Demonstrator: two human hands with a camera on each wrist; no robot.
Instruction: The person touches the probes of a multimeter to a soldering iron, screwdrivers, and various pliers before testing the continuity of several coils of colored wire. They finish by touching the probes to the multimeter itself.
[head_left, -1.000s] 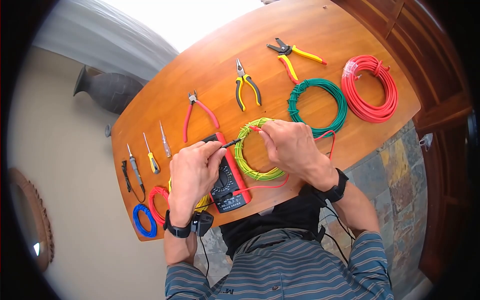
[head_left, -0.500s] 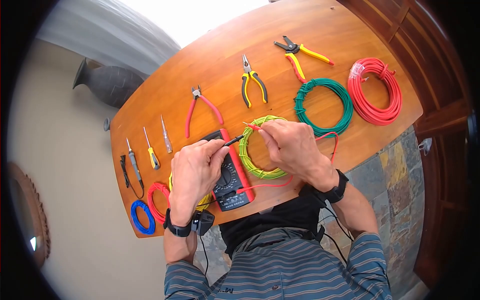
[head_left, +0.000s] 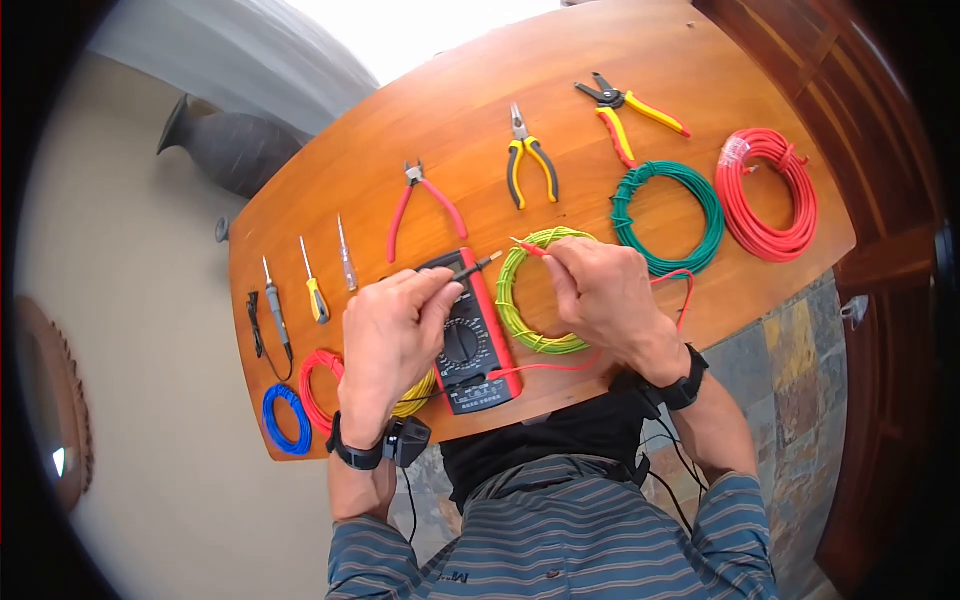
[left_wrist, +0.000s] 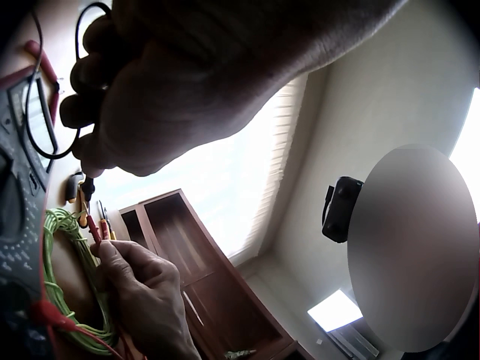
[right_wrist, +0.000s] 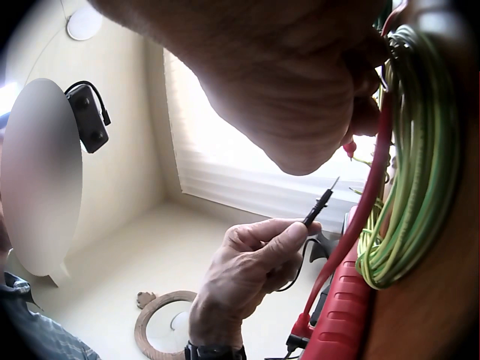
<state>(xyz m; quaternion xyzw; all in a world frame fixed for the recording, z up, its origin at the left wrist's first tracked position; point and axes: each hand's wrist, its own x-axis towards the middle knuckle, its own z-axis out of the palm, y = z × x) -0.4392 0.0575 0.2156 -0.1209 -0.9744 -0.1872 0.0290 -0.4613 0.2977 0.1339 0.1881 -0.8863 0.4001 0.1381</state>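
Observation:
My left hand (head_left: 395,320) pinches a black test probe (right_wrist: 319,208) between thumb and fingertips, over the upper part of a red-and-black multimeter (head_left: 465,345). In my right hand (head_left: 605,290) is a red test probe (head_left: 533,248), pinched near its tip end and pointing left. Both metal tips sit close together but apart, above the left rim of a yellow-green wire coil (head_left: 508,300). Red and black leads run from the lower end of the meter. My left fingers overlap the meter's screen area in the head view.
Side cutters (head_left: 415,190), long-nose pliers (head_left: 520,155) and wire strippers (head_left: 610,95) lie farther back. Green (head_left: 622,215) and red (head_left: 735,200) coils are at right. Two screwdrivers, a soldering iron (head_left: 275,310) and smaller coils, including a blue one (head_left: 270,415), lie left.
The table and its items shift right in the head view. My left hand now covers less of the multimeter, and both probe tips have risen slightly in view. Both hands keep their probes.

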